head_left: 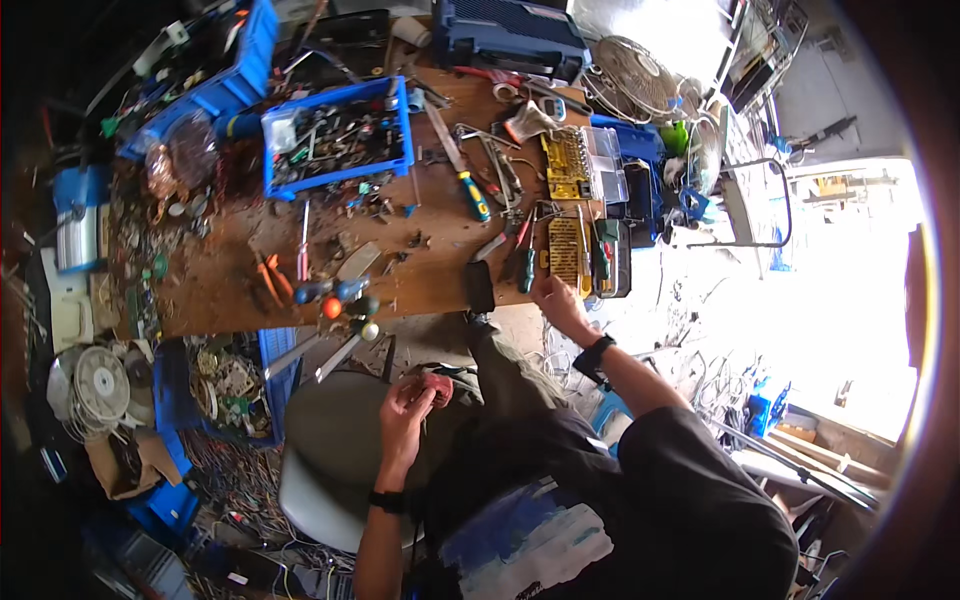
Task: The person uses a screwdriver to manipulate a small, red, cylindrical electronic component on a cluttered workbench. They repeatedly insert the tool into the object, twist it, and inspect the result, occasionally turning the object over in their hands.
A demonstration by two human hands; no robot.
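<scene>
The table presents its near edge to the person; bare wood lies inboard of this edge around its middle, and farther back the surface is crowded. The chair stands on the near side of the edge, and a gap of open room separates the table from the left hand. The crate occupies the far left part of the tabletop, well apart from both hands. The bit case, with a yellow insert, lies at the right end of the table; its long axis runs away from the person, its near end close to the near edge. The left hand is raised over the chair's right side and pinches the red piece between thumb and fingers. The right hand is at the near left corner of the bit case with fingers bent together; whether it grips or touches anything cannot be told. The screwdriver lies just left of the bit case, handle near, shaft directed away from the person. The red piece projects rightward from the left fingertips; its long axis cannot be determined.
</scene>
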